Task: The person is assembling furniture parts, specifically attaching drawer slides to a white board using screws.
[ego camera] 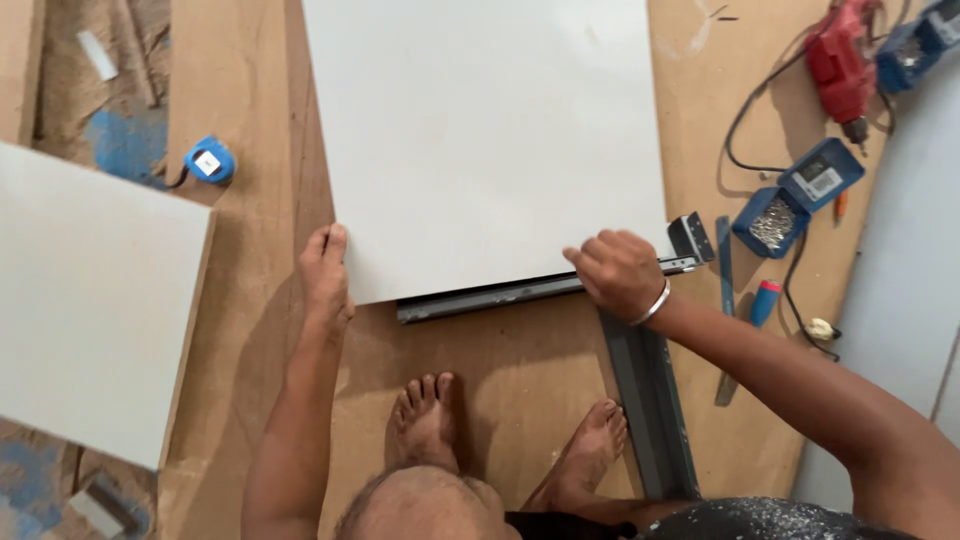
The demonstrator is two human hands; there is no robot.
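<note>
while the white panel point(485, 140) lies flat on the brown board floor point(500, 380), its near edge runs left to right in front of the person's bare feet point(430, 420), and a grey metal rail point(530, 292) lies along that edge, partly under it. the rail's long axis runs left to right, rising slightly toward the right, where its bracket end point(692, 238) points away from the person. the left hand point(325, 275) clasps the panel's near left corner, fingers closed over the edge. the right hand point(620, 272) is curled shut on the rail near its right end. risk: uneven pressure from either hand could skew the rail off the panel edge, and fingers under the panel could be pinched. a second grey rail point(650, 400) lies just beside the right foot and could be stepped on. further right lie an open blue box of screws point(790, 205), a red drill point(840, 65) and its cord; a blue tape measure point(208, 162) sits to the left.
</note>
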